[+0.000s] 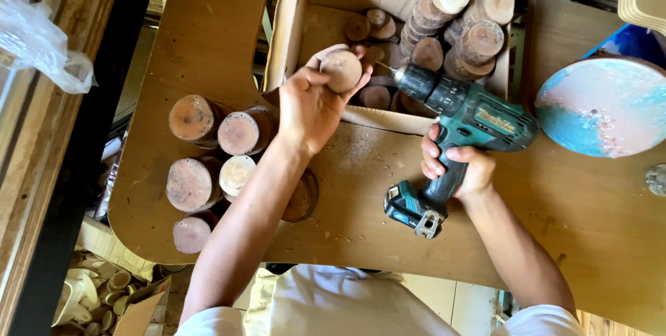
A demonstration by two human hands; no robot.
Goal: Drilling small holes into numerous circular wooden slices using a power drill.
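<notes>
Gripping a round pale wooden disc [341, 70], left hand [310, 103] holds it over the open cardboard box [288, 37]. Right hand [458, 164] clenches a green cordless drill [463, 115], bit tip beside the disc. Sawdust-strewn brown wooden table [361, 197]; stacked discs [208, 162] left.

light: bright daylight | shadows: soft, under forearms | glare: plastic bag [38, 37] | focus: sharp, edges slightly stretched

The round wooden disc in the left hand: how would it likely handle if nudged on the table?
The wooden disc looks rigid and thick, so it likely would not flex. Its round edge suggests it could roll if set on edge. The left hand holds it alone, so it is probably light.
</notes>
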